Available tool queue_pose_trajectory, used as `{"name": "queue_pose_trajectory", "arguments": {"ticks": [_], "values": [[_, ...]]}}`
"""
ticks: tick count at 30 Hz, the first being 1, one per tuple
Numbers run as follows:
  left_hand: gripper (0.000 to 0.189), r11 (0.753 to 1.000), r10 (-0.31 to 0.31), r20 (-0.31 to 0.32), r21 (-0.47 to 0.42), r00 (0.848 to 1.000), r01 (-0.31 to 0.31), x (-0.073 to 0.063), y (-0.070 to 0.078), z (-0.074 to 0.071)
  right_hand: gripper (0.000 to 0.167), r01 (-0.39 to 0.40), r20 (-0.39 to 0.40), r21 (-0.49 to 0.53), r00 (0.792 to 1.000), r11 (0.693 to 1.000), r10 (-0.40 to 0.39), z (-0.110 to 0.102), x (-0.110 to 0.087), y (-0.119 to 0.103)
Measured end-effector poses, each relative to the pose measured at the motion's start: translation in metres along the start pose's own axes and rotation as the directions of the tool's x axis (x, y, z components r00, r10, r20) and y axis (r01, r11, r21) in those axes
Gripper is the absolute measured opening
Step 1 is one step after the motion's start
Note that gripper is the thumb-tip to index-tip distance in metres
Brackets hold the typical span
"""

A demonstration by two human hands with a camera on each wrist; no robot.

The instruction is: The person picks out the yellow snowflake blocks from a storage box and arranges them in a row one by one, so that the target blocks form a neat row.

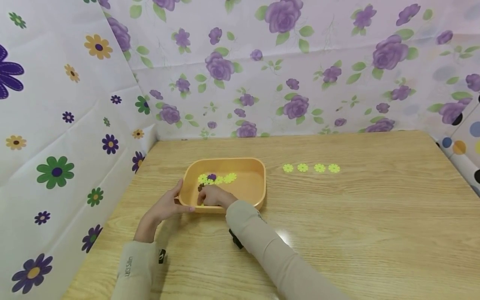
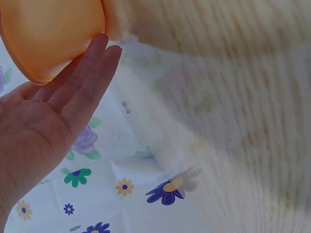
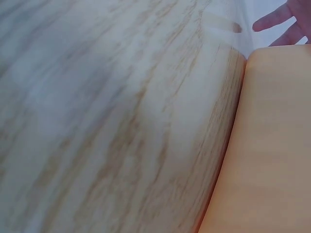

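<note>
Flowers (image 1: 218, 180), small, flat and mostly yellow, in an orange tray (image 1: 249, 185), toward its left half. Among them a purple one (image 1: 211, 177) and, just beside the right hand (image 1: 214, 196), a brown one (image 1: 201, 187). Reaching over the near wall into the tray with that hand, fingers bent downward, tips hidden; cannot tell of any hold on a piece. Just below those fingers, a bit of yellow (image 1: 202, 204). Touching the tray's near left corner with the left hand (image 1: 166, 205), thumb along the near wall, fingers nearly straight against the outside of the left end. On both arms, pale sleeves (image 1: 270, 246), with lettering on the left cuff and something black below each wrist. Right of the tray, four more yellow flowers (image 1: 302, 168) in a row, each apart from the next. Underneath, a wood-grained table (image 1: 367, 221), with a patch of glare just beside the right sleeve. Behind, a white sheet (image 1: 318, 62) with purple roses; to the left, another (image 1: 71, 166) with purple, green and orange blooms; at far right, coloured dots (image 1: 459, 147).
</note>
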State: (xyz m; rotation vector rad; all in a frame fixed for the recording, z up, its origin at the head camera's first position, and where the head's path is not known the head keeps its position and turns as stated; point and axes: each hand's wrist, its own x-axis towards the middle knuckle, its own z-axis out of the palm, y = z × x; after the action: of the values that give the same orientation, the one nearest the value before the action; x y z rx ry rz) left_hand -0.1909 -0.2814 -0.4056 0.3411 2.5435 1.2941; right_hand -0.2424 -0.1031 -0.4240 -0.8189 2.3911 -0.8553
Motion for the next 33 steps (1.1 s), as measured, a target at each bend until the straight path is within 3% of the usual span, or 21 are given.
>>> {"name": "queue_pose_trajectory", "arguments": {"ticks": [10, 16, 21, 24, 27, 33], "values": [[0.105, 1.0, 0.004, 0.004, 0.001, 1.0, -0.004, -0.001, 0.0, 0.001, 0.024, 0.04, -0.071, -0.002, 0.997, 0.999, -0.04, 0.001, -0.001, 0.0], [0.104, 1.0, -0.007, -0.009, 0.016, 1.0, 0.007, -0.001, 0.002, 0.001, 0.022, 0.054, -0.17, -0.002, 0.984, 0.999, -0.053, 0.001, 0.0, 0.001], [0.105, 0.999, -0.041, -0.001, 0.034, 0.999, 0.041, -0.002, 0.005, 0.0, 0.02, 0.032, -0.248, 0.106, 0.969, 0.994, -0.005, 0.001, 0.0, 0.001], [0.105, 0.999, -0.035, 0.004, 0.021, 0.999, 0.035, -0.002, 0.004, -0.001, 0.016, 0.036, -0.273, 0.251, 0.961, 0.967, 0.035, 0.0, 0.0, 0.002], [0.105, 1.0, -0.024, 0.013, 0.001, 1.0, 0.024, -0.001, 0.003, -0.001, 0.014, 0.056, -0.281, 0.384, 0.958, 0.922, 0.059, -0.001, -0.003, 0.002], [0.103, 0.999, -0.026, 0.021, -0.023, 0.999, 0.026, -0.002, 0.005, 0.0, 0.013, 0.089, -0.288, 0.477, 0.956, 0.874, 0.06, -0.007, -0.011, 0.0]]}}
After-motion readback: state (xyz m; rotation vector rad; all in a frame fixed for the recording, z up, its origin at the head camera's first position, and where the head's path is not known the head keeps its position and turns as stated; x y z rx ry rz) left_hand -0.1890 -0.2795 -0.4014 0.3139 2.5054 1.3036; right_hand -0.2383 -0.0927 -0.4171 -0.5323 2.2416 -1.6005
